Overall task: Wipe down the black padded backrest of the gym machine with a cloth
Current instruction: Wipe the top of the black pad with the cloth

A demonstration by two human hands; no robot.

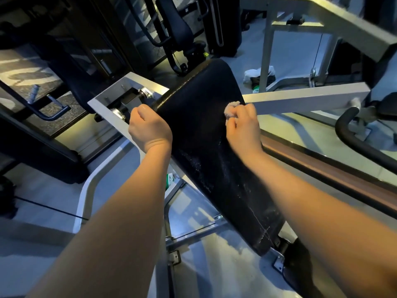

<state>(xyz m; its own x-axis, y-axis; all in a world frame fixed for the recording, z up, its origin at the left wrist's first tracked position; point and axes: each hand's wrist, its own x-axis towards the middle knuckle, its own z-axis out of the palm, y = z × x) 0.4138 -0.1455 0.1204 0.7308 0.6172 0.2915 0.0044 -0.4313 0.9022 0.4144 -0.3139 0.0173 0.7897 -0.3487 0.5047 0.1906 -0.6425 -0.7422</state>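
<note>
Forearms reach in from the bottom edge. Left hand [150, 127] is curled over the left edge of the backrest [199, 134], gripping it, seemingly as a brace. Right hand [242, 123] is clenched round a bunched pale cloth [233, 106], pressed to the backrest's upper right edge, just beside a grey frame bar [300, 100]. Backrest lies tilted, running from between the hands down toward lower right. Whitish streaks [227, 181] show on its lower half.

Step in hand, as I read it: wiping, upper part. Next move likely calls for drawing the cloth down over the streaked lower half with firm pressure, left hand bracing.
</note>
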